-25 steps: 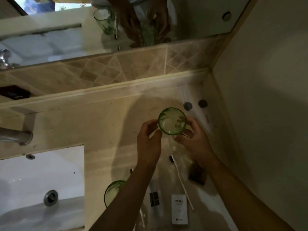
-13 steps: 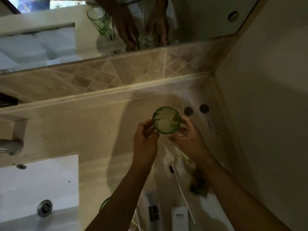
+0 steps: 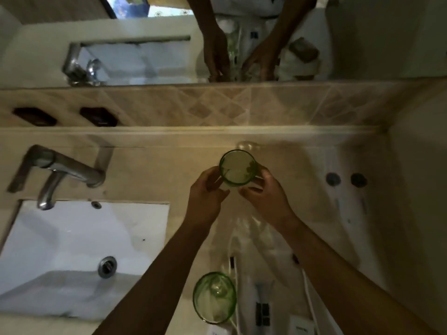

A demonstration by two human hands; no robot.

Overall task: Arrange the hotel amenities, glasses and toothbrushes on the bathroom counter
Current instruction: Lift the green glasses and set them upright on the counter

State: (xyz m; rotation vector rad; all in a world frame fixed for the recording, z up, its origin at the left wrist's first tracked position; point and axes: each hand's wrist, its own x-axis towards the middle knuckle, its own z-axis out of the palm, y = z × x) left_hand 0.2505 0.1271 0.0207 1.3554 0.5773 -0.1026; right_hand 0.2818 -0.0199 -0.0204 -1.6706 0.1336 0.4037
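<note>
Two hands on one green glass (image 3: 237, 170): left hand (image 3: 205, 201) and right hand (image 3: 264, 193) cup its sides, upright near the counter (image 3: 150, 170) back edge. Second green glass (image 3: 214, 298) stands at the front edge, beside the sink (image 3: 72, 250), toothbrushes (image 3: 308, 293) alongside.

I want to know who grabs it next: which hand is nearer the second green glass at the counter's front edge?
Left. The left hand and its forearm lie above the second green glass; the right hand is farther right.
</note>
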